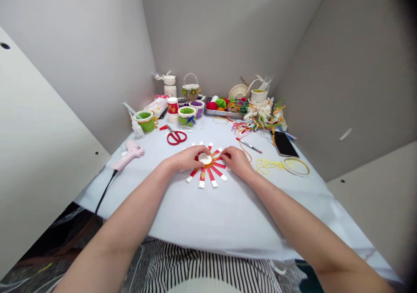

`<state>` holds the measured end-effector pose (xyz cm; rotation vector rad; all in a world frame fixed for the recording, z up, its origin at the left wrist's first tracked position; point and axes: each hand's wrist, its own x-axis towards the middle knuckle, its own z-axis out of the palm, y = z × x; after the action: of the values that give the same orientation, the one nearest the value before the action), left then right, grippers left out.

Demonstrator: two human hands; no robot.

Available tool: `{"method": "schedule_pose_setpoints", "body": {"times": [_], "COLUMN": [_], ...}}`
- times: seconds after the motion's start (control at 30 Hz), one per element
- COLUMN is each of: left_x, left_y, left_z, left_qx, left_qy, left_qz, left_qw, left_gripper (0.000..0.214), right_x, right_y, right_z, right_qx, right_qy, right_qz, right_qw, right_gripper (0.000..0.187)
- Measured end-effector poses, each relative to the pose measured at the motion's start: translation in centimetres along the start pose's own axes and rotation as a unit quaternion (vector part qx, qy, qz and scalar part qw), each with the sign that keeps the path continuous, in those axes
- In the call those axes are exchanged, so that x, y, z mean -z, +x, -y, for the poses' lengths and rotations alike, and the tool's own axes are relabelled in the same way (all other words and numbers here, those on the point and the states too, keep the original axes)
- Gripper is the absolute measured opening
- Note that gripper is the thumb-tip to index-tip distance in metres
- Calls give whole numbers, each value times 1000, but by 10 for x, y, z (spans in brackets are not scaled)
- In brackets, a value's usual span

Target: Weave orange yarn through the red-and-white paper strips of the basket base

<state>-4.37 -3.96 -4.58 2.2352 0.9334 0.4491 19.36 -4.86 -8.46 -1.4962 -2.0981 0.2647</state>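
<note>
A red and white paper cup point(202, 176), cut into strips that fan out like sun rays, lies on the white table. Its round white base point(205, 158) faces up in the middle, with orange yarn point(208, 165) wound around it. My left hand point(191, 158) grips the base between thumb and fingers from the left. On the right side, the fingers of my right hand point(235, 159) are pinched together over the strips. More orange yarn trails from behind that hand towards the back; the pinched bit itself is too small to see clearly.
Red scissors point(177, 137) and a pink glue gun point(130, 154) lie left. A pen point(249, 145), yellow yarn point(270, 166), a hoop point(296, 167) and a phone point(285, 144) lie right. Behind stand small baskets point(187, 116), a tray point(224, 114) of yarn balls and a yarn heap point(263, 114).
</note>
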Motion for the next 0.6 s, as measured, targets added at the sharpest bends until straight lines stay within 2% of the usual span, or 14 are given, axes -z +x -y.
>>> {"method": "schedule_pose_setpoints", "body": {"times": [0.17,0.3,0.4,0.6], "left_x": [-6,-15,-16,-4], "left_y": [0,7,9,3], "left_z": [-13,-12,-11,-11], "left_qx": [-14,-1,12,13], "left_qy": [35,121,148,93], "left_qz": [-41,-74,-56,0], "left_qw": [998,990,987,996], "left_gripper": [41,43,44,46], "right_x": [-1,-1,0,10], "right_y": [-4,-2,-3,-14], "right_z": [-2,-1,-1,-1], "right_qx": [-7,-13,-6,42], "right_qy": [-3,1,23,75], "right_qz": [-7,-7,-15,-35], "right_qw": [1000,1000,1000,996], "right_gripper": [9,9,8,10]}}
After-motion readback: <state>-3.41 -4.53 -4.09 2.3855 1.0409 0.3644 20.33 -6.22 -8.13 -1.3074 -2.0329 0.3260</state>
